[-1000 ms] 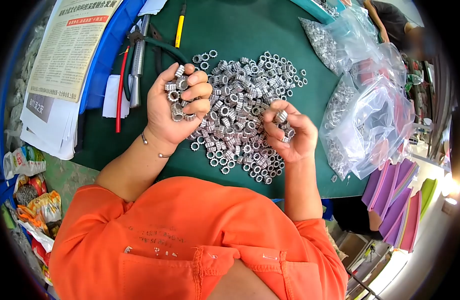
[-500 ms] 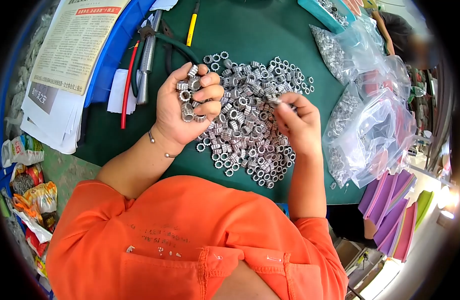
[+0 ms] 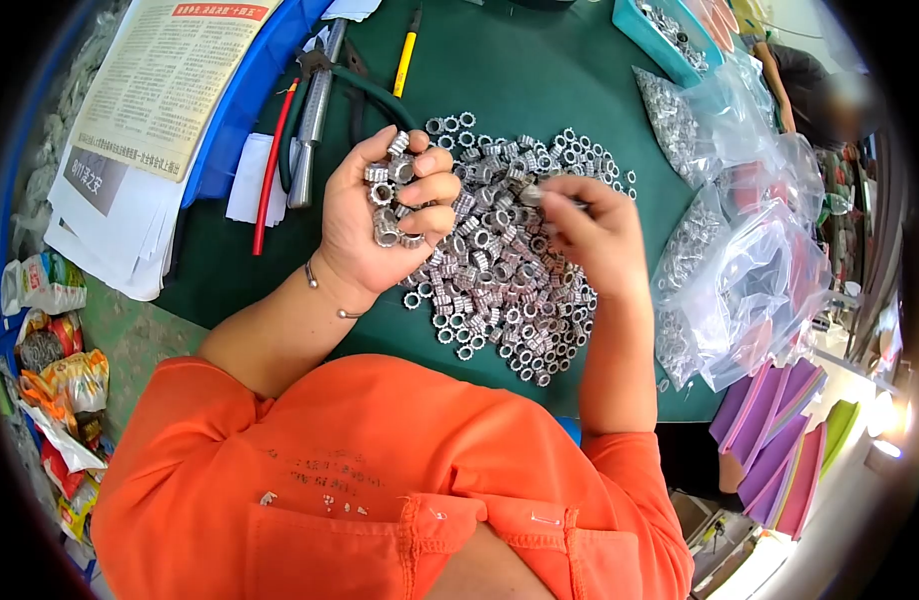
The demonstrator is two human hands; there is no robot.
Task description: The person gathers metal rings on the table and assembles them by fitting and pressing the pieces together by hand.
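Note:
My left hand is turned palm up, its fingers curled round several small silver toothed metal rings. Over the right side of a large heap of the same rings, my right hand pinches one metal ring between thumb and fingertips. That ring is slightly blurred. The heap lies loose on the dark green tabletop, between and below both hands.
Pliers, a red pencil-like stick and a yellow-handled tool lie at the upper left. Newspaper rests beside a blue tray. Plastic bags of rings and a teal bin line the right. Another person's arm shows beyond.
My right hand has moved a little left, toward my left hand, with a ring in its fingertips. My left hand keeps its rings. The whole view has shifted slightly.

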